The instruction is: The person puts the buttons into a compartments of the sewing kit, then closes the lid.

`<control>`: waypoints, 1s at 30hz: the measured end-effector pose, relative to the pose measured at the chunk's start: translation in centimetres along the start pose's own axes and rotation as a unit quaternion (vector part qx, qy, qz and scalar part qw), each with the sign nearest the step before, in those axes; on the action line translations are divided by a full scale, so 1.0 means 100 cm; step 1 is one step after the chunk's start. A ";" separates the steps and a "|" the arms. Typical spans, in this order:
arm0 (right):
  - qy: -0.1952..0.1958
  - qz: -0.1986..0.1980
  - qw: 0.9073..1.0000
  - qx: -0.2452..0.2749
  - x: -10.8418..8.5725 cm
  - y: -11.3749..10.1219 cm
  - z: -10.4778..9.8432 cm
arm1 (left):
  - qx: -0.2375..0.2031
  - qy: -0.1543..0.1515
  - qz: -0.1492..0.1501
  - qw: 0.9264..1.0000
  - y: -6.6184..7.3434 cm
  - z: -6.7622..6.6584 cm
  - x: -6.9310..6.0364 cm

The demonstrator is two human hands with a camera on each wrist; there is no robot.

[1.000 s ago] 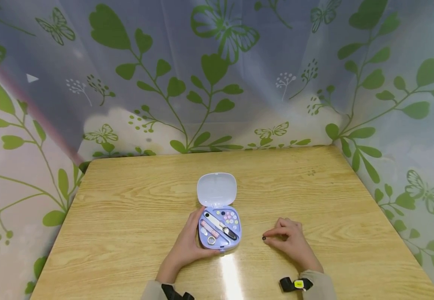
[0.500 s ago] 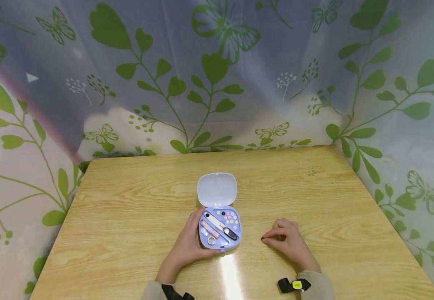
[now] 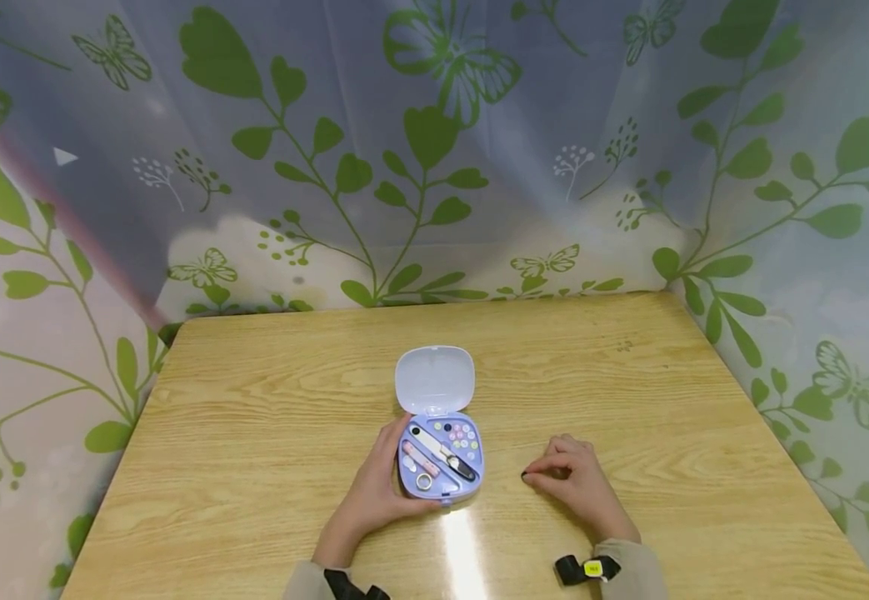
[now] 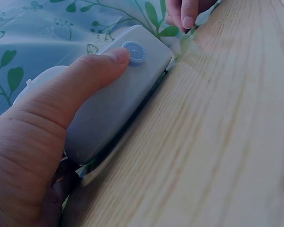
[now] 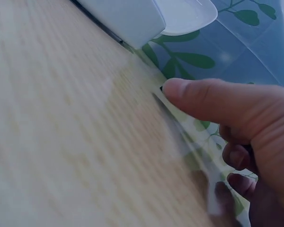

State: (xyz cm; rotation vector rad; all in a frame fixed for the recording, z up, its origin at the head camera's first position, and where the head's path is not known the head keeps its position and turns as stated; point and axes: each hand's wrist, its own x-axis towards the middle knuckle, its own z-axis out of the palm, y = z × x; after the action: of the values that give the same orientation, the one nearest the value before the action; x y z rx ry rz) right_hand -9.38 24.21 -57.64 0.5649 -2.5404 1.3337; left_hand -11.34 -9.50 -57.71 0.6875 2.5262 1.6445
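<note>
My left hand (image 3: 376,483) grips a lilac sewing box (image 3: 445,488) by its left side, with the thumb across the front near a round blue latch (image 4: 136,53). The box lies on the table with its pale lid (image 3: 434,379) raised behind it. Inside are snips (image 3: 441,452), a pink rolled item (image 3: 421,458), a small ring (image 3: 423,481) and several coloured buttons (image 3: 458,433). To the right of the box, my right hand (image 3: 575,482) pinches a small black button (image 3: 524,475) between thumb and forefinger, just above the wood. Only its dark edge shows past the thumb in the right wrist view.
A wood-grain table (image 3: 277,392) spreads around the box and both hands. A leaf-and-butterfly patterned curtain (image 3: 434,183) hangs along its back and sides. Black straps with small devices (image 3: 587,570) sit at both wrists.
My right hand has shifted slightly left with the black button, and the button has turned so that less of its face shows. My left hand and the box have stayed in place.
</note>
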 end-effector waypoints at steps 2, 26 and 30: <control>0.000 0.002 1.000 -0.002 0.002 -0.002 0.000 | 0.000 0.000 0.001 1.000 0.000 0.000 0.000; 0.013 -0.089 0.996 -0.012 0.052 -0.029 0.009 | 0.017 0.015 0.027 0.999 -0.004 0.002 0.000; 0.010 -0.107 0.994 -0.007 0.062 -0.033 0.015 | 0.016 0.013 0.024 1.000 -0.004 0.002 0.001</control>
State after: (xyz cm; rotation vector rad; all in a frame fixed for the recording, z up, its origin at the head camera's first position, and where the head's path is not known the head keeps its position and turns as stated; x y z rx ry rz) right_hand -13.55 19.87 -53.79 0.7903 -2.3925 1.2387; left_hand -11.50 -9.42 -58.16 0.7386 2.5803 1.6408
